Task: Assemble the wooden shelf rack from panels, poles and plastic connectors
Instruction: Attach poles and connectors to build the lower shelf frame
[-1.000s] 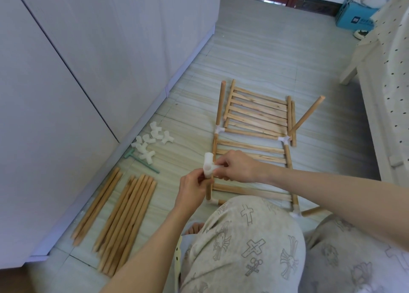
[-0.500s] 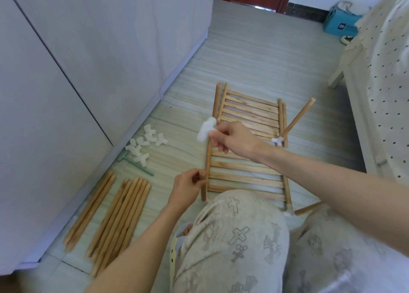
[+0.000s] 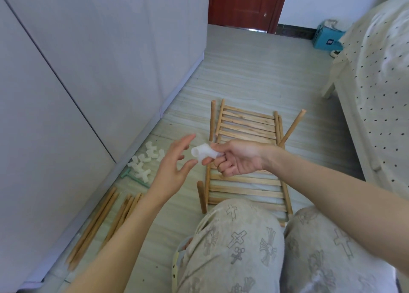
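We lose the near end of the slatted wooden panel [image 3: 245, 182] behind the patterned knees [image 3: 234, 244]; the right hand [image 3: 238, 160] covers its middle slats and the far end of the white plastic connector [image 3: 203, 152] it pinches; the loose poles [image 3: 99, 222] run under the left forearm [image 3: 124, 233]; the heap of spare connectors [image 3: 147, 160] is too small to count; the bed [image 3: 380, 98] and blue box [image 3: 327, 39] are cut off or partly hidden.

You can read no text anywhere here; the teal box [image 3: 327, 39] by the far wall carries a small white mark, but it is too blurred for you to make out
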### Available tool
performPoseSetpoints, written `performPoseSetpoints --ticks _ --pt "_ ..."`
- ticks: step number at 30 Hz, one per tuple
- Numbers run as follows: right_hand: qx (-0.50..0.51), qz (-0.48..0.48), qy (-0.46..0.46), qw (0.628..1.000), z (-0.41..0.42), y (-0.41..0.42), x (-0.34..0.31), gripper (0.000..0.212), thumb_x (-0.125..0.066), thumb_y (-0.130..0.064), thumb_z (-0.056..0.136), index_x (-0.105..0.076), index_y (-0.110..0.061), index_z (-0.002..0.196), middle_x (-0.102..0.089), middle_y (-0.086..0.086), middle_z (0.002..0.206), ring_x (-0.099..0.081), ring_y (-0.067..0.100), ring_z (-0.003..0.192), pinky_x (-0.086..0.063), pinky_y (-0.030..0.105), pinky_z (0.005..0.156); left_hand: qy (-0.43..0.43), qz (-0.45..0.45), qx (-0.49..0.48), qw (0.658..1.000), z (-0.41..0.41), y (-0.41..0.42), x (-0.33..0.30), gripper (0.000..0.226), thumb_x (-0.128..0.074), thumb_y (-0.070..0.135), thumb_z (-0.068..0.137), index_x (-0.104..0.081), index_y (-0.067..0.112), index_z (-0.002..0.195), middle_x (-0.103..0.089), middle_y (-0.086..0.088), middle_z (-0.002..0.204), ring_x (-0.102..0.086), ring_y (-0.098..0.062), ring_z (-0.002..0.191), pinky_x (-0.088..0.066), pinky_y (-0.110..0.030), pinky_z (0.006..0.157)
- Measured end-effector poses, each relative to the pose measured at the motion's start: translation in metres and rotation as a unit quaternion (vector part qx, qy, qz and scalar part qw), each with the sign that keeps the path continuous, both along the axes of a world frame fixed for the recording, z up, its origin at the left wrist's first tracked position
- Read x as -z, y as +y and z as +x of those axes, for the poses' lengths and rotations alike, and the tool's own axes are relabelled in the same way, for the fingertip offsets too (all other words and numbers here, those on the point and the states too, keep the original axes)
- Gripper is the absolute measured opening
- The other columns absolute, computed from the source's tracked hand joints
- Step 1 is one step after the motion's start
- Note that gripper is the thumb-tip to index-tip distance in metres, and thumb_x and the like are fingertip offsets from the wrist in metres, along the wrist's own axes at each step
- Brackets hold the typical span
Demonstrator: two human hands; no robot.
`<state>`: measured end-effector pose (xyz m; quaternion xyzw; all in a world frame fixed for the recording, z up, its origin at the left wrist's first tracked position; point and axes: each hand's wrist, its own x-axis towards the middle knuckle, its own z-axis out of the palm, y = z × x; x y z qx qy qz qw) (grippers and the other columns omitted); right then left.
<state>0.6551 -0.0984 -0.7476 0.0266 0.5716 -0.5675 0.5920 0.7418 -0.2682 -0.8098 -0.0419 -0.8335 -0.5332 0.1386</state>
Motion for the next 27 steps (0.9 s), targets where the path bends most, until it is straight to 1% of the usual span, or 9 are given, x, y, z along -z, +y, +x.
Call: performPoseSetpoints --ticks 4,7,9,12,16,19,23,25,27 --pt "0.001 0.021 0.070 0.997 0.001 0.002 0.001 0.039 -0.038 -0.032 0.100 -0.059 -0.001 0.089 -0.039 -0.004 0.054 -0.038 0.005 0.044 -0.028 0.014 0.042 -0.005 -0.033 0.021 0.999 -0.002 0.000 -0.015 0.030 -0.065 0.005 0.085 -0.065 0.016 0.113 -0.067 0.003 0.106 -0.063 -0.007 0.092 -0.047 -0.013 0.080" --pt "0.085 0.059 0.188 0.977 0.005 -0.005 0.006 0.029 -0.050 -0.030 0.096 -0.058 -0.004 0.086 -0.051 0.003 0.061 -0.052 0.009 0.048 -0.038 0.016 0.046 -0.012 -0.043 -0.021 0.999 -0.004 0.005 -0.014 0.022 -0.069 0.011 0.082 -0.068 0.011 0.104 -0.066 -0.002 0.097 -0.063 -0.012 0.083 -0.050 -0.021 0.075" --pt "0.093 0.091 0.241 0.962 0.008 -0.008 0.010 0.021 -0.053 -0.024 0.095 -0.056 -0.003 0.096 -0.055 0.007 0.069 -0.057 0.012 0.056 -0.044 0.019 0.054 -0.028 -0.048 -0.053 0.997 -0.003 0.011 -0.007 0.014 -0.071 0.014 0.081 -0.066 0.014 0.094 -0.062 0.001 0.091 -0.060 -0.007 0.077 -0.046 -0.012 0.069" --pt "0.057 0.127 0.271 0.953 0.013 -0.011 0.017 0.016 -0.051 -0.011 0.095 -0.054 -0.001 0.107 -0.055 0.009 0.077 -0.057 0.014 0.064 -0.043 0.021 0.056 -0.079 -0.039 -0.085 0.992 0.002 0.018 0.009 0.015 -0.072 0.020 0.080 -0.057 0.020 0.083 -0.059 0.011 0.085 -0.058 0.003 0.078 -0.043 -0.004 0.065" --pt "-0.026 0.197 0.290 0.936 0.017 -0.019 0.026 0.025 -0.044 -0.006 0.097 -0.051 0.005 0.118 -0.058 0.012 0.084 -0.056 0.016 0.066 -0.047 0.023 0.060 -0.145 0.012 -0.121 0.982 0.011 0.019 0.029 0.020 -0.070 0.019 0.082 -0.052 0.024 0.077 -0.065 0.010 0.083 -0.063 -0.006 0.082 -0.045 -0.011 0.066" --pt "-0.122 0.219 0.280 0.927 0.020 -0.019 0.032 0.028 -0.051 -0.007 0.094 -0.053 0.010 0.117 -0.059 0.016 0.093 -0.058 0.019 0.072 -0.050 0.025 0.065 -0.167 0.032 -0.152 0.974 0.017 0.024 0.039 0.015 -0.070 0.021 0.082 -0.055 0.020 0.080 -0.067 0.008 0.083 -0.065 -0.005 0.082 -0.044 -0.011 0.064" --pt "-0.170 0.219 0.312 0.909 0.022 -0.018 0.038 0.025 -0.060 -0.003 0.088 -0.059 0.010 0.110 -0.060 0.016 0.092 -0.058 0.016 0.065 -0.050 0.024 0.064 -0.165 0.033 -0.174 0.970 0.021 0.035 0.042 0.016 -0.072 0.024 0.081 -0.056 0.022 0.079 -0.065 0.015 0.078 -0.062 0.005 0.077 -0.041 -0.004 0.058" --pt "-0.181 0.220 0.340 0.896 0.022 -0.017 0.042 0.019 -0.061 -0.003 0.088 -0.062 0.008 0.103 -0.061 0.016 0.091 -0.059 0.017 0.065 -0.051 0.024 0.065 -0.171 0.045 -0.172 0.969 0.021 0.037 0.041 0.016 -0.072 0.025 0.080 -0.056 0.025 0.080 -0.065 0.015 0.079 -0.061 0.007 0.077 -0.042 -0.004 0.061" --pt "-0.195 0.220 0.361 0.885 0.022 -0.014 0.044 0.017 -0.060 -0.004 0.088 -0.063 0.007 0.101 -0.063 0.015 0.088 -0.062 0.019 0.074 -0.052 0.024 0.068 -0.176 0.067 -0.152 0.970 0.022 0.036 0.041 0.014 -0.071 0.023 0.081 -0.058 0.024 0.084 -0.067 0.013 0.085 -0.064 0.002 0.084 -0.047 -0.010 0.070"
